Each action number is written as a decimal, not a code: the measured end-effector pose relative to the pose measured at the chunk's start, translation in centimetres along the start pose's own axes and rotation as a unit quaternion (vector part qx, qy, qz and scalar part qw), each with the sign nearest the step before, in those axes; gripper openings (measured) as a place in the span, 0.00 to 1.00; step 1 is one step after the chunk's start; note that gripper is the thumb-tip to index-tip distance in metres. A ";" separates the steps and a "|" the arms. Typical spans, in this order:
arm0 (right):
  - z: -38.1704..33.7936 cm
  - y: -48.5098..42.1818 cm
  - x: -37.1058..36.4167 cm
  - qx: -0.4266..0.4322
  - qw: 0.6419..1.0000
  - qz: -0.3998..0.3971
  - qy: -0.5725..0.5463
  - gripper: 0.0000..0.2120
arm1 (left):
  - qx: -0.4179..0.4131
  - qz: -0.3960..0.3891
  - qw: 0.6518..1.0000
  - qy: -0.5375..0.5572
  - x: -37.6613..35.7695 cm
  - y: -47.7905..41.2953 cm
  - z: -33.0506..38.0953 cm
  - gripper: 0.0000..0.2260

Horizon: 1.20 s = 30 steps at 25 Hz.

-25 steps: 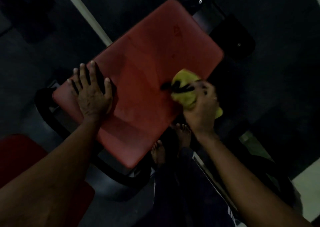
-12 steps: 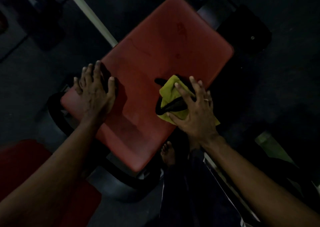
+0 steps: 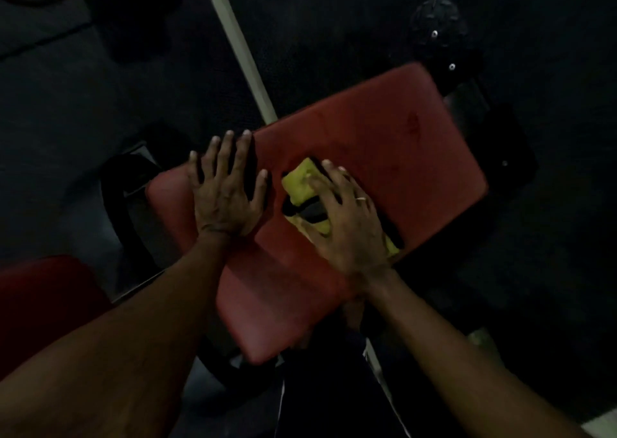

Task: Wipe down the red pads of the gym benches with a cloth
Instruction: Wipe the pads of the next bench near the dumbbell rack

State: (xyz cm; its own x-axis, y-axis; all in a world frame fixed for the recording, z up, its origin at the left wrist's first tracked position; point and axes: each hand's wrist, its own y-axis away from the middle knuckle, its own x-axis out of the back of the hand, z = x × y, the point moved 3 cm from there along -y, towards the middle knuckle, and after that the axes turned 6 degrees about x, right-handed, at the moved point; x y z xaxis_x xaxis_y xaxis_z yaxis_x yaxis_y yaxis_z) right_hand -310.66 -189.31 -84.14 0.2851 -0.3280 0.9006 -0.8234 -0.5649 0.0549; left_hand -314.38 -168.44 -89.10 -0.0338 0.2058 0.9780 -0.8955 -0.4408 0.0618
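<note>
Dark floor (image 3: 100, 103) | pad (image 3: 384, 157) red, firm, likely slick | cloth (image 3: 302, 183) at pad centre, probably soft, light, bunches easily, best pressed flat | right hand (image 3: 347, 227) spread flat on cloth | left hand (image 3: 225, 200) flat on pad's left end

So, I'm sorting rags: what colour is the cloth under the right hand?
The cloth is yellow with a dark band, clearest in the head view.
</note>
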 end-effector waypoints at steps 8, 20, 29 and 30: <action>-0.6 -10.4 0.5 -0.148 0.984 0.089 -0.036 0.30 | -0.003 0.002 1.000 0.018 0.0 -0.2 0.0 0.30; 2.0 -15.3 1.9 0.033 0.998 -0.020 -0.044 0.27 | -0.003 0.001 1.000 0.016 0.2 -0.3 0.1 0.31; 3.4 -1.1 1.9 0.131 0.989 -0.074 0.008 0.28 | -0.003 -0.007 1.000 -0.003 0.0 -0.2 0.2 0.30; 4.9 -0.8 2.5 0.128 0.990 -0.064 0.006 0.29 | -0.004 -0.008 1.000 -0.003 0.0 -0.2 0.4 0.30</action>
State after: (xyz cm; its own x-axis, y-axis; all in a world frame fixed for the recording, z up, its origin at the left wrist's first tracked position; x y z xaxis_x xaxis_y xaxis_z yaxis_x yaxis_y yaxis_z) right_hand -306.90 -193.42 -84.05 0.3727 -0.2335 0.8981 -0.6292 -0.7750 0.0596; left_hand -314.01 -168.65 -89.04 -0.0172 0.2077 0.9780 -0.8991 -0.4311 0.0757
